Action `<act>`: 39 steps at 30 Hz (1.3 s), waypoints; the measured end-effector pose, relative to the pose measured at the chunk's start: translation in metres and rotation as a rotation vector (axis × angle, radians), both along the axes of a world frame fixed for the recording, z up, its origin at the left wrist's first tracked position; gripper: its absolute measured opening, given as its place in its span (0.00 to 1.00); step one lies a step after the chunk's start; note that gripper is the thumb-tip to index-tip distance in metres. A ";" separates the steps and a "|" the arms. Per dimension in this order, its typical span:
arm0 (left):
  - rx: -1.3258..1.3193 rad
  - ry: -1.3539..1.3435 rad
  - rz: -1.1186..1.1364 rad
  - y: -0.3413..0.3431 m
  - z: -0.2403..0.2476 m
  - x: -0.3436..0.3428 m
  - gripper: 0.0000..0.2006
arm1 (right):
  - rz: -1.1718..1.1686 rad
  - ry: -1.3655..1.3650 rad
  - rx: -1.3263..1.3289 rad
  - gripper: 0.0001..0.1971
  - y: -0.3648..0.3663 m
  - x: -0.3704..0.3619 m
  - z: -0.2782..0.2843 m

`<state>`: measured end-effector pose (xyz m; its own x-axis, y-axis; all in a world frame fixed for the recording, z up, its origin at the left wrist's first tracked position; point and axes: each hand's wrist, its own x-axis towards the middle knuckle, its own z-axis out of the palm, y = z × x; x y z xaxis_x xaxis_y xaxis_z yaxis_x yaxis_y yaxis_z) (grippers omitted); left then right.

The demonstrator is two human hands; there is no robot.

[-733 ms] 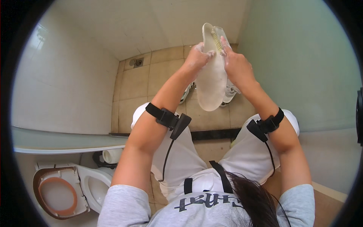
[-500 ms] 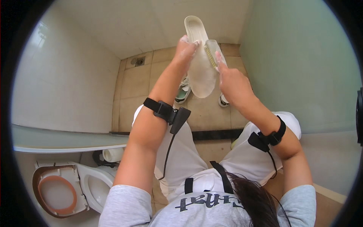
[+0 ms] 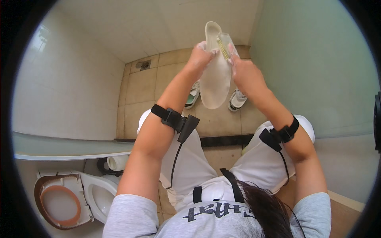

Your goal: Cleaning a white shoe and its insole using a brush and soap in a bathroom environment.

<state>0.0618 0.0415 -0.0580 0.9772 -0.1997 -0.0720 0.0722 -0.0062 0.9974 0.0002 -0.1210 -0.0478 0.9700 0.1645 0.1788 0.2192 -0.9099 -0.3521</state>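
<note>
My left hand [image 3: 201, 56] is closed around the left edge of a pale cream shoe insole [image 3: 215, 85], its thumb lying across the surface. The insole hangs in the air, heel end up and wide end toward me. In my right hand [image 3: 245, 73] is a scrub brush [image 3: 225, 41] with a clear whitish back and yellowish bristles, the index finger stretched along it. Those bristles are at the insole's right edge, in its upper half. White suds cling to the fingers of both hands. Under the insole, two sneakers stand on the floor: a left one [image 3: 193, 95] and a right one [image 3: 237, 100].
Beige tiles [image 3: 139, 89] cover the floor, with a drain [image 3: 145, 65] at the far left. A frosted panel [image 3: 313, 71] rises on the right. A dark sill [image 3: 226, 141] crosses before my knees. At lower left are a toilet [image 3: 101, 196] and a white roll-shaped container [image 3: 118, 162].
The insole has shifted right and slightly nearer, standing more upright. My right hand has slid the brush up along its edge toward the heel end. More of the right sneaker shows.
</note>
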 end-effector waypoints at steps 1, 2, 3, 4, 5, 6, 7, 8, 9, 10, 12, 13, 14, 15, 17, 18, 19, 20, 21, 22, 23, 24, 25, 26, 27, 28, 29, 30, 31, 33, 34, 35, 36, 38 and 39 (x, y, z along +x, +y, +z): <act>-0.006 -0.002 0.023 0.005 -0.001 0.001 0.17 | 0.016 0.032 -0.010 0.28 0.006 -0.014 0.002; -0.012 -0.005 0.042 0.009 0.000 0.002 0.16 | 0.029 0.062 -0.019 0.28 0.010 -0.026 0.003; -0.016 -0.008 0.063 0.011 -0.001 0.002 0.16 | 0.033 0.094 -0.034 0.29 0.013 -0.035 0.004; -0.023 -0.005 0.059 0.011 -0.001 0.001 0.16 | 0.032 0.127 -0.055 0.29 0.014 -0.043 0.009; -0.028 -0.003 0.057 0.011 0.000 0.000 0.16 | 0.033 0.160 -0.076 0.29 0.015 -0.047 0.010; -0.031 0.000 0.057 0.011 0.000 -0.001 0.16 | 0.040 0.122 -0.069 0.30 0.014 -0.045 0.008; -0.012 0.010 0.016 0.008 0.003 -0.002 0.16 | 0.042 0.086 -0.066 0.31 0.010 -0.039 0.008; 0.008 0.020 -0.025 0.004 0.005 -0.006 0.16 | 0.046 0.049 -0.062 0.32 0.006 -0.031 0.006; 0.028 0.030 -0.064 0.001 0.005 -0.010 0.17 | 0.014 0.030 -0.047 0.30 0.004 -0.023 0.004; 0.038 0.013 -0.098 -0.003 0.006 -0.013 0.17 | -0.021 0.007 -0.036 0.29 0.001 -0.014 0.003; 0.057 -0.017 -0.161 -0.011 0.004 -0.016 0.18 | -0.056 -0.028 -0.017 0.28 -0.008 0.006 0.000; 0.045 -0.005 -0.158 -0.012 0.004 -0.015 0.18 | -0.053 -0.044 -0.005 0.27 -0.012 0.015 0.000; 0.031 0.006 -0.157 -0.012 0.004 -0.015 0.18 | -0.052 -0.060 0.006 0.27 -0.014 0.019 -0.001; 0.016 0.017 -0.158 -0.014 0.004 -0.014 0.18 | -0.050 -0.043 0.022 0.27 -0.016 0.019 -0.002; -0.002 0.021 -0.085 -0.007 0.005 -0.011 0.18 | -0.029 -0.009 0.065 0.26 -0.009 0.012 0.001; -0.013 0.023 -0.050 -0.003 0.006 -0.008 0.18 | -0.006 0.002 0.041 0.27 -0.005 0.003 0.001; -0.023 0.024 -0.026 0.003 0.004 -0.005 0.18 | 0.018 0.018 0.020 0.28 0.002 -0.009 -0.001; -0.035 0.022 -0.005 0.009 0.003 -0.001 0.18 | 0.040 0.032 -0.004 0.28 0.008 -0.022 -0.002; -0.046 0.021 0.017 0.013 0.001 0.001 0.18 | 0.041 0.084 -0.038 0.29 0.014 -0.034 0.001; -0.062 0.032 0.056 0.013 0.001 0.001 0.17 | 0.038 0.136 -0.074 0.30 0.018 -0.046 0.007; -0.059 0.024 0.055 0.013 -0.001 -0.001 0.18 | 0.037 0.187 -0.108 0.30 0.020 -0.052 0.008; -0.054 0.016 0.055 0.012 -0.004 -0.004 0.19 | 0.046 0.147 -0.094 0.31 0.019 -0.051 0.005; -0.058 0.009 0.048 0.008 -0.003 -0.005 0.20 | 0.046 0.107 -0.089 0.32 0.015 -0.047 0.006; -0.054 0.007 -0.012 0.006 -0.002 -0.006 0.20 | 0.049 0.068 -0.084 0.33 0.011 -0.041 0.006; -0.049 0.005 -0.071 0.004 0.000 -0.008 0.21 | 0.029 0.046 -0.072 0.33 0.008 -0.035 0.007; -0.044 0.003 -0.132 0.001 0.000 -0.009 0.21 | 0.006 0.024 -0.060 0.33 0.003 -0.026 0.006; -0.054 0.015 -0.155 -0.003 0.001 -0.013 0.22 | -0.017 0.000 -0.048 0.33 -0.002 -0.017 0.004; -0.065 0.026 -0.179 -0.007 0.002 -0.016 0.22 | -0.030 -0.025 -0.032 0.32 -0.006 -0.008 0.002; -0.074 0.038 -0.200 -0.009 0.003 -0.018 0.22 | -0.042 -0.051 -0.013 0.31 -0.009 0.001 0.000; -0.070 0.030 -0.215 -0.011 0.003 -0.014 0.23 | -0.061 -0.058 0.002 0.30 -0.014 0.007 -0.002; -0.064 0.023 -0.213 -0.008 0.001 -0.015 0.23 | -0.058 -0.041 0.004 0.30 -0.012 0.006 0.000; -0.050 0.028 -0.195 -0.005 0.000 -0.013 0.23 | -0.056 -0.024 0.005 0.30 -0.010 0.005 0.002; -0.038 0.033 -0.176 -0.002 0.000 -0.009 0.23 | -0.036 0.002 0.005 0.29 -0.008 0.000 0.005; -0.041 0.043 -0.116 0.008 0.002 -0.003 0.21 | 0.015 0.056 0.008 0.29 0.000 -0.021 0.009; -0.057 0.048 -0.080 0.013 0.003 0.000 0.20 | 0.040 0.080 -0.011 0.30 0.004 -0.031 0.011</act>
